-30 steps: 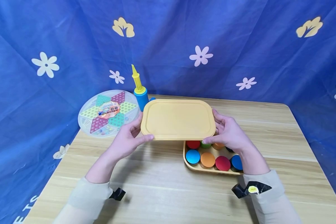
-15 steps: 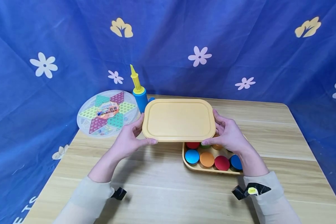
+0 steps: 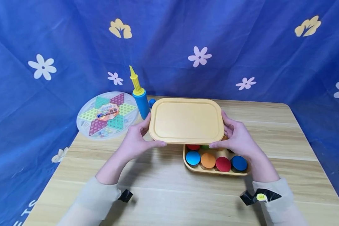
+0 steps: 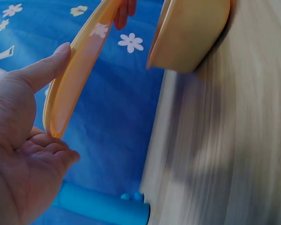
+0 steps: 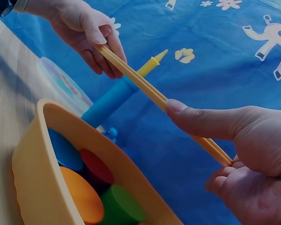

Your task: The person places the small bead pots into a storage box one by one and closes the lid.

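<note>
Both hands hold up a yellow rectangular lid [image 3: 187, 121] with rounded corners, tilted so its top faces me. My left hand [image 3: 136, 139] grips its left end, thumb on the near edge and fingers behind. At the right end my right hand [image 3: 238, 136] pinches it the same way. Below and behind the lid, a yellow box [image 3: 196, 169] stands on the table. Inside are several round-topped pieces, among them a light blue one [image 3: 193, 158], an orange one [image 3: 207, 161], a red one [image 3: 223, 164] and a dark blue one [image 3: 239, 163]. In the right wrist view, the lid [image 5: 150, 91] is apart from the box [image 5: 47, 159].
A blue and yellow hand pump [image 3: 141, 102] stands at the back, left of the lid. Beside it lies a round Chinese checkers board [image 3: 107, 114] at the table's left edge. A blue flowered cloth [image 3: 169, 47] hangs behind the wooden table [image 3: 169, 194].
Both hands have carried the lid a little to the right, over the box. More of the dark blue piece shows, and more of the pump is uncovered.
</note>
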The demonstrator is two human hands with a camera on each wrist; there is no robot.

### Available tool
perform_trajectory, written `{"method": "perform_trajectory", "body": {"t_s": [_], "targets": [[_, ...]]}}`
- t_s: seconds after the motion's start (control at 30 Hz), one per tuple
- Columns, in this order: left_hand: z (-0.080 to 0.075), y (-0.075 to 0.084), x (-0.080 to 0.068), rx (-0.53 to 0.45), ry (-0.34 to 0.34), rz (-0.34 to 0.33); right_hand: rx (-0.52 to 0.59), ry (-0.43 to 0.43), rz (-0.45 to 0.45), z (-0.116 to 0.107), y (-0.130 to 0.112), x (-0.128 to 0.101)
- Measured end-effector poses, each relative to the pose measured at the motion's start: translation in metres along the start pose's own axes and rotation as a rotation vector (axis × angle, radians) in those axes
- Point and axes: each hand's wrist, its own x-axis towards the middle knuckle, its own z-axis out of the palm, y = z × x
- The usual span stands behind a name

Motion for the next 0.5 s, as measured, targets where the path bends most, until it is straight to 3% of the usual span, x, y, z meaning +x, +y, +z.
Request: {"method": "perform_trajectory", "body": {"t_s": [0.5], "targets": [[0.045,0.010,0.012,0.010,-0.029,0.032,-0.190,0.033,0.004,-0.033,-0.002,-0.037]]}}
